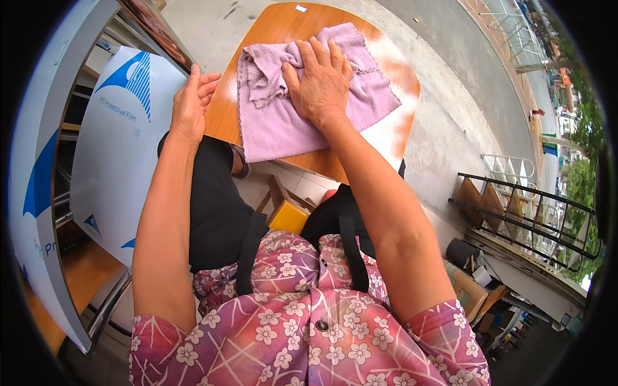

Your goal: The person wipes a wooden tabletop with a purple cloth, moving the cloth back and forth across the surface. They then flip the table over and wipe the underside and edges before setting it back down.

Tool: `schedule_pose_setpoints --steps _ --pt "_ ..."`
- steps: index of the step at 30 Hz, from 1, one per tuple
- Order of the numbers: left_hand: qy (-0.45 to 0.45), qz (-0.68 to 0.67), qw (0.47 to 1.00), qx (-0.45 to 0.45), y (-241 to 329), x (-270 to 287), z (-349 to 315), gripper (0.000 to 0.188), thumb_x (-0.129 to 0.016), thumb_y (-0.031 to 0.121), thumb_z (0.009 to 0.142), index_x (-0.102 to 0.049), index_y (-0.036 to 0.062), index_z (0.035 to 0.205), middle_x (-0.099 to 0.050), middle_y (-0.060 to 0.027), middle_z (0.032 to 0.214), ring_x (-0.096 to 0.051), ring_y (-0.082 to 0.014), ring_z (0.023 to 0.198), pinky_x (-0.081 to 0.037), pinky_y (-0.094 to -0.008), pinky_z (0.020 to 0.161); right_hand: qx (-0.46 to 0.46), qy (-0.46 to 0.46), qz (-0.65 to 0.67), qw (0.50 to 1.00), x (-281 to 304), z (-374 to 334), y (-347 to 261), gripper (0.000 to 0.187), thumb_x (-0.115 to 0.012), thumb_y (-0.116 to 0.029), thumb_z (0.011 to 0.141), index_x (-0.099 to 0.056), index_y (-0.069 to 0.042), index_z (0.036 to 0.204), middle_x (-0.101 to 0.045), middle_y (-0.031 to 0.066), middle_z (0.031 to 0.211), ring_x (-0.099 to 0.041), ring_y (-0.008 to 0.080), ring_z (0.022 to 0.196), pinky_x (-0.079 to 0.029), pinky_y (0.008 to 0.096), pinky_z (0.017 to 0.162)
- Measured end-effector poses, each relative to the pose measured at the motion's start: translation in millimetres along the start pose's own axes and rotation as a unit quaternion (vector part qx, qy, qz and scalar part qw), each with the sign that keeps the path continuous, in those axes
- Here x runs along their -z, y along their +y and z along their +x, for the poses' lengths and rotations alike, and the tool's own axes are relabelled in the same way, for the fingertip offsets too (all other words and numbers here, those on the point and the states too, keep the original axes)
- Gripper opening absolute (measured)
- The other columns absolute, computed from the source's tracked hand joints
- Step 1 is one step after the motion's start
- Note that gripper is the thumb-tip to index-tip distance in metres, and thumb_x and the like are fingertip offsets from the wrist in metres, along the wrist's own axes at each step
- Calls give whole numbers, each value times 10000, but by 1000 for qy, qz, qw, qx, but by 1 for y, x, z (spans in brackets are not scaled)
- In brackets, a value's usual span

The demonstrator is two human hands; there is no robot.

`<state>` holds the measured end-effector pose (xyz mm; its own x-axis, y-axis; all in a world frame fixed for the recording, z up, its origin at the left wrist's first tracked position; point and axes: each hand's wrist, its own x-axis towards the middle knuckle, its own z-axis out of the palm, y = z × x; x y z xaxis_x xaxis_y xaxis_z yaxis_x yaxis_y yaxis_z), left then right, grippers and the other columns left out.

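A pinkish-purple cloth (277, 132) lies partly bunched over a glossy brown wooden tabletop or panel (283, 29) with rounded corners. My right hand (320, 83) rests flat on the cloth, fingers stretched out and pointing away from me. Beside the panel's left edge is my left hand (191, 103), its fingers apart and nothing in it. Whether its fingertips touch that edge, I cannot tell. Light glares off the panel's right side, and a small white label (300, 8) sits near its far edge.
At left stand panels wrapped in white and blue protective film (122, 154). A yellow object (288, 217) is below the panel, between my legs. To the right are a black metal frame (528, 209), a dark cylindrical object (461, 253) and concrete floor (444, 128).
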<state>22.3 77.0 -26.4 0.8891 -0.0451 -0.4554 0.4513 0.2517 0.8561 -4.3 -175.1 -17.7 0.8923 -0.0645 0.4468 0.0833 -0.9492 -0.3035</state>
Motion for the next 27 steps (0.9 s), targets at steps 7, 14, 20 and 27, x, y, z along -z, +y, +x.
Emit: schedule_pose_setpoints --steps 7,14,20,27 --pt "-1 -32 996 -87 -45 4 -42 647 -427 497 1115 -560 -65 1406 -609 -164 1406 -572 -226 1303 -417 -366 1140 -9 -21 -11 1000 -2 0 -4 554 -627 -445 952 -582 -161 1425 -526 113 1509 -360 382 1482 -206 556 1238" --pt "-32 -268 961 63 -40 -2 -37 783 -398 640 1068 -469 -12 1495 -561 -163 1490 -561 -288 1353 -428 -436 1163 101 -93 36 990 6 -41 -61 533 -644 -428 952 -596 -181 1422 -505 114 1526 -335 378 1498 -195 585 1234" --pt "-50 -292 951 89 -41 -13 -37 780 -393 651 1061 -468 18 1510 -568 -145 1493 -554 -294 1366 -427 -468 1166 25 -90 5 996 -7 3 -38 547 -625 -451 969 -577 -189 1446 -500 107 1550 -320 384 1504 -198 578 1235" --pt "-125 -371 917 78 -43 6 -30 679 -412 594 1077 -526 61 1483 -609 -106 1454 -600 -280 1306 -462 -454 1133 111 -112 30 987 -7 -22 -82 580 -645 -449 948 -563 -166 1448 -467 141 1556 -288 419 1507 -180 603 1229"
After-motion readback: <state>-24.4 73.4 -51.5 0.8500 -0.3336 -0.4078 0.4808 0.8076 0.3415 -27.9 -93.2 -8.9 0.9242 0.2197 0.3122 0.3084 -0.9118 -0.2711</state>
